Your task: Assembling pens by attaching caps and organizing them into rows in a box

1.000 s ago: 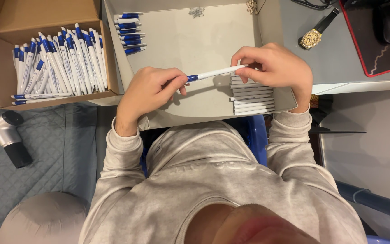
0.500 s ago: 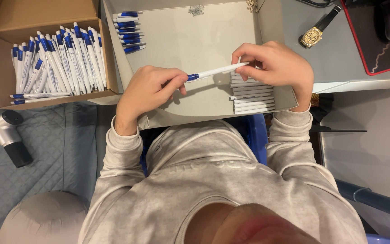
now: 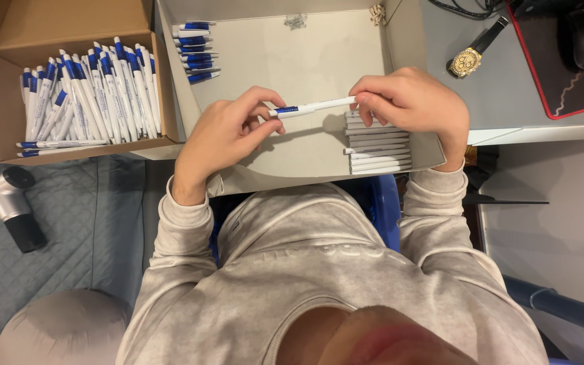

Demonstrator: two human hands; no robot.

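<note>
A white pen with a blue clip end point(image 3: 313, 107) is held level between both hands over a shallow white box point(image 3: 319, 61). My left hand point(image 3: 228, 132) pinches its blue end. My right hand point(image 3: 414, 105) grips the white tip end. Just under my right hand lies a neat stack of white pen barrels point(image 3: 376, 145) in the box's near right corner. A short row of blue-and-white pens point(image 3: 196, 51) lies in the box's far left corner.
A brown cardboard box point(image 3: 8, 128) at the left holds several blue-and-white pens point(image 3: 82, 98). A gold wristwatch point(image 3: 471, 57) and a red-edged black mat point(image 3: 569, 61) lie on the grey desk at the right. A handheld massage gun point(image 3: 5, 209) rests on quilted fabric at the lower left.
The pen and both hands stay almost where they were; the fingers have only shifted slightly on the pen.
</note>
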